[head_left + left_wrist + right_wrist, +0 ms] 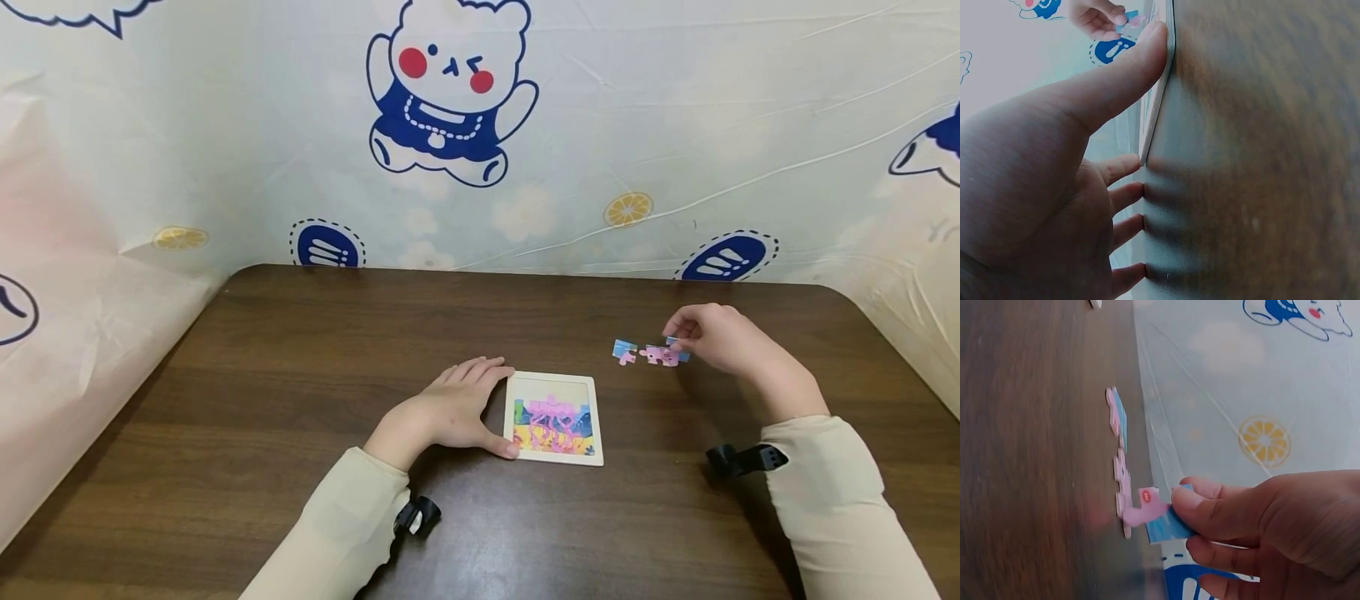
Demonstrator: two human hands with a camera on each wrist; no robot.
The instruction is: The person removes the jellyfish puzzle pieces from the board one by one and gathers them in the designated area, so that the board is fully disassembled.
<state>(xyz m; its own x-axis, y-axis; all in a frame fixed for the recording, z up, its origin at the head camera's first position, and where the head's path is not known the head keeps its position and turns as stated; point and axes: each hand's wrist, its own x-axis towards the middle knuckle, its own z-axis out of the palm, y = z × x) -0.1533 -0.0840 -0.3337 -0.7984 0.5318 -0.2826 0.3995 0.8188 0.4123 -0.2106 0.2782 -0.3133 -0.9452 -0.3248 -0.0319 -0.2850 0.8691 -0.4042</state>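
My left hand [452, 410] rests beside a square puzzle board [597, 437] with a pale rim. Its thumb touches the lower left corner and the index finger the upper left corner, while the other fingertips rest on the table. Pink and blue-yellow pieces fill the board's lower part; its upper part is bare. Over to the right, my right hand [722, 337] pinches a blue and pink puzzle piece [1172, 526] between thumb and fingers. Just below it lie pink puzzle pieces [656, 356], and a blue and pink piece [624, 351] lies to their left.
The brown wooden table [300, 333] reaches back to a printed curtain [285, 125] with a bear figure. Curtain also hangs along both sides. A black wrist device [417, 517] is on the left cuff, another black device [746, 460] on the right.
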